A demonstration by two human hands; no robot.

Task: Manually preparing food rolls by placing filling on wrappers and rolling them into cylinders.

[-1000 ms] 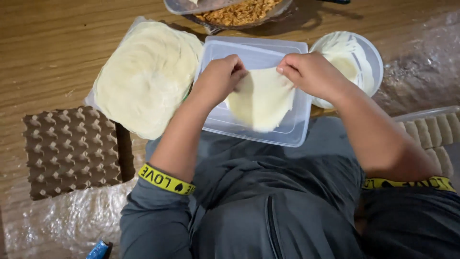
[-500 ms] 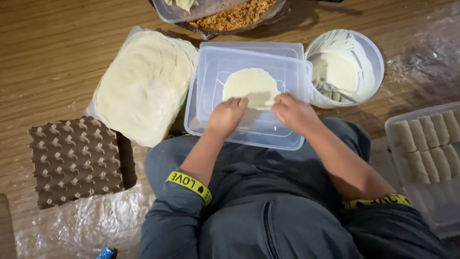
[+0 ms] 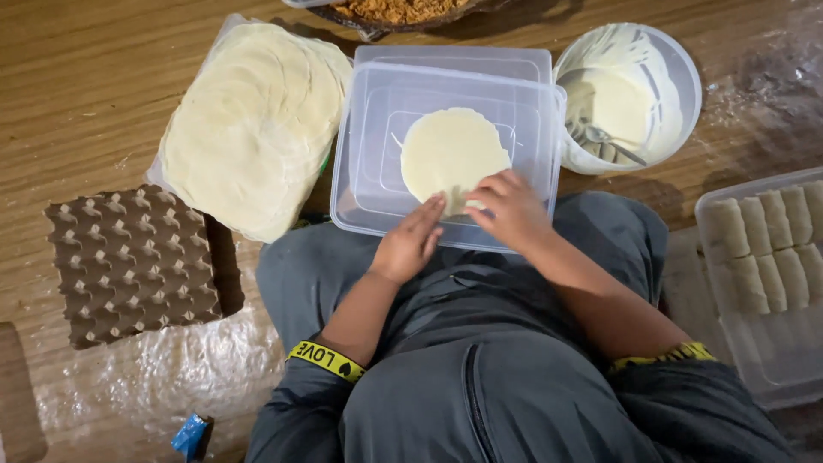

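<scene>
On the clear lid (image 3: 369, 129), left hand (image 3: 410, 244) and right hand (image 3: 513, 208) press flat-fingered on the round wrapper's (image 3: 450, 154) near edge, grip wide.

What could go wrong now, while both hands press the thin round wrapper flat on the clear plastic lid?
1. The round wrapper looks very thin; the left hand and right hand hold only its near edge, so it might tear there.
2. The clear plastic lid rests partly on the lap and could tip.
3. The white bowl of batter stands close and could be knocked.
</scene>
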